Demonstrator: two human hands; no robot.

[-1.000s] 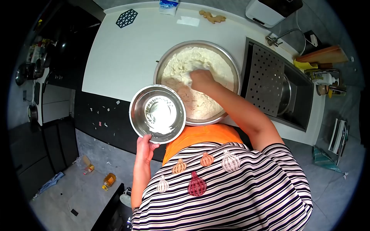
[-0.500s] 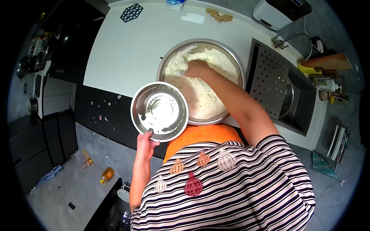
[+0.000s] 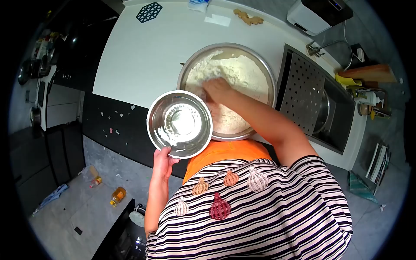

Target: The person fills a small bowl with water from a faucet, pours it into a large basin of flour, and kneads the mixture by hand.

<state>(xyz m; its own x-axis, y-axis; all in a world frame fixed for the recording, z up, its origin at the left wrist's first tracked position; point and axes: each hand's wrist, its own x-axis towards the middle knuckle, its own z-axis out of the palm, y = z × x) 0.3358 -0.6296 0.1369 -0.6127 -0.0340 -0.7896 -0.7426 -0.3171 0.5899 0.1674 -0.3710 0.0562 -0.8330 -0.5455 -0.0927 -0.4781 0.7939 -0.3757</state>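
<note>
My left hand grips the near rim of a small steel bowl, thumb over the edge. Shiny liquid, or its reflection, shows at the bottom of this bowl, which is held beside and partly over the rim of a large steel basin. Pale flour fills much of the basin, with a rougher, clumpy patch at its left side. Down in that patch is my right hand, its fingers bent into the flour and blurred, so their grip is hidden.
Right of the basin is a sink with a perforated steel tray across it. Ginger, a dark lattice trivet and a white appliance stand along the back. An oil bottle is on the floor.
My right hand has moved slightly down and toward the near side within the flour. The small bowl, in my left hand, stays nearly in place, while the bright patch inside it has shifted.
</note>
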